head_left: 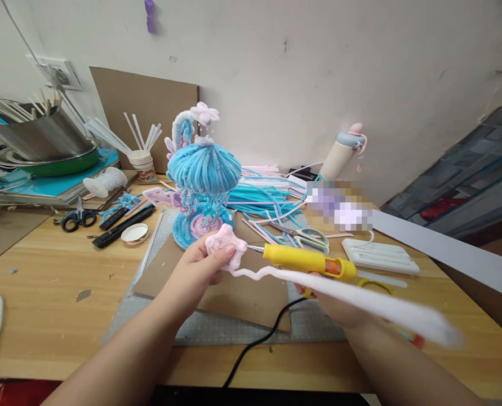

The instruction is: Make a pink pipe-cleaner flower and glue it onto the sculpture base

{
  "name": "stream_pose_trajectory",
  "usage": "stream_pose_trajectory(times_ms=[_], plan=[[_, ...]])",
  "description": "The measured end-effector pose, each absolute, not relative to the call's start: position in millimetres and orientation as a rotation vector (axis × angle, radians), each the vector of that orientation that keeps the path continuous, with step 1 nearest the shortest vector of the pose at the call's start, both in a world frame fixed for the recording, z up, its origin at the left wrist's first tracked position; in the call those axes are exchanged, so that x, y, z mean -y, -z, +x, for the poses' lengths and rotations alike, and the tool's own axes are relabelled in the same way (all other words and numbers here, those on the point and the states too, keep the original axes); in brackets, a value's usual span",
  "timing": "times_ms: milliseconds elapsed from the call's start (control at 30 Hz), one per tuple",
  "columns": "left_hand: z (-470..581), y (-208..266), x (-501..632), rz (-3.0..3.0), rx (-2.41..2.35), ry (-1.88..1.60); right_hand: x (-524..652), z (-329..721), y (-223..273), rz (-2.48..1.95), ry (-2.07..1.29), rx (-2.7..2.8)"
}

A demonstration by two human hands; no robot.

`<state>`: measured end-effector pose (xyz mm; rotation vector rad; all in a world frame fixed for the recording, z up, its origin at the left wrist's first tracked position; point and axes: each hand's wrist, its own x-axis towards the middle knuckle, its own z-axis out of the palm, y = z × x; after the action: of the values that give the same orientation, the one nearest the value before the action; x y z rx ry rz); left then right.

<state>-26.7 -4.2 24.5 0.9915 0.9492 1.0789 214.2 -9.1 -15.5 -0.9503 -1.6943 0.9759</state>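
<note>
My left hand pinches a small pale pink star-like piece of fuzzy pipe cleaner. From its lower side a loose white-pink pipe cleaner trails right, passing in front of my right hand. That hand is wrapped round a yellow hot glue gun, its fingers partly hidden. The metal nozzle points left and meets, or nearly meets, the right edge of the star-like piece. Behind them stands a blue pipe-cleaner jellyfish-like lamp shape on a coiled blue and pink base.
Grey-green scissors and blue pipe cleaners lie behind the glue gun. A white power bank is at right, with a tilted bottle behind. Black scissors, a box cutter and a paper cup stand left. A black cord crosses the cardboard.
</note>
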Motion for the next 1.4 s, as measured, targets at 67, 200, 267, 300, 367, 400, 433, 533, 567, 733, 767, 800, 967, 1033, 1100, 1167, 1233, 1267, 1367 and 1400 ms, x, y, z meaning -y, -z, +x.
stream_pose_trajectory(times_ms=[67,200,267,300,367,400,433,533,567,733,767,800,967,1033,1100,1167,1233,1267,1367,1400], plan=[[-27.6,-24.1,4.4,0.98,-0.902,-1.053,8.4,214.0,15.0,-0.892,-1.033,1.68],[-27.6,-23.3,5.4,0.983,-0.886,-1.04,7.8,213.9,12.4,-0.882,-1.048,1.685],[-26.9,-23.6,5.5,1.003,-0.921,-1.052,8.1,213.5,8.6,-0.903,-0.969,1.747],[-26.6,-24.0,5.3,1.009,-0.94,-1.062,8.2,213.2,6.6,-0.907,-0.921,1.783],[-26.2,-25.2,4.7,1.003,-0.967,-1.088,8.0,212.4,3.9,-0.919,-0.853,1.802],[-26.1,-25.9,4.4,0.99,-0.976,-1.104,7.4,211.9,3.5,-0.942,-0.858,1.761],[-25.9,-26.6,4.1,0.975,-0.989,-1.12,6.4,211.2,3.5,-0.979,-0.9,1.679],[-24.9,-28.2,3.6,0.937,-1.042,-1.165,0.6,208.4,4.5,-1.125,-1.246,1.354],[-24.5,-28.4,3.6,0.933,-1.062,-1.174,-2.0,207.6,4.6,-1.164,-1.395,1.283],[-22.6,-27.0,4.0,0.965,-1.174,-1.214,-15.8,206.8,9.8,-1.365,-1.692,1.456],[-22.5,-26.4,4.2,0.977,-1.185,-1.221,-18.1,207.5,12.3,-1.455,-1.618,1.546],[-22.4,-25.6,4.3,0.988,-1.19,-1.223,-20.2,208.5,15.0,-1.559,-1.498,1.643],[-20.3,-22.1,4.8,1.02,-1.207,-1.162,-25.1,213.1,20.6,-1.849,-0.919,1.931],[-17.9,-21.8,5.5,1.03,-1.21,-1.123,-22.4,212.7,16.6,-1.888,-0.781,1.978],[-14.9,-22.4,7.1,1.01,-1.208,-1.096,-15.7,210.8,10.3,-1.818,-0.523,2.029],[-11.8,-23.0,9.3,0.971,-1.198,-1.068,-5.0,207.9,3.7,-1.515,-0.297,2.021],[-9.1,-22.4,11.5,0.947,-1.179,-1.04,7.7,204.4,-1.5,-1.094,-0.194,1.95],[-7.9,-21.5,12.5,0.95,-1.163,-1.021,13.8,202.3,-3.2,-0.92,-0.158,1.928],[-4.8,-17.2,14.7,0.976,-1.112,-0.972,26.3,195.2,-4.4,-0.716,-0.057,1.937],[-3.8,-15.7,15.3,0.982,-1.103,-0.956,28.1,192.6,-3.7,-0.712,-0.034,1.953]])
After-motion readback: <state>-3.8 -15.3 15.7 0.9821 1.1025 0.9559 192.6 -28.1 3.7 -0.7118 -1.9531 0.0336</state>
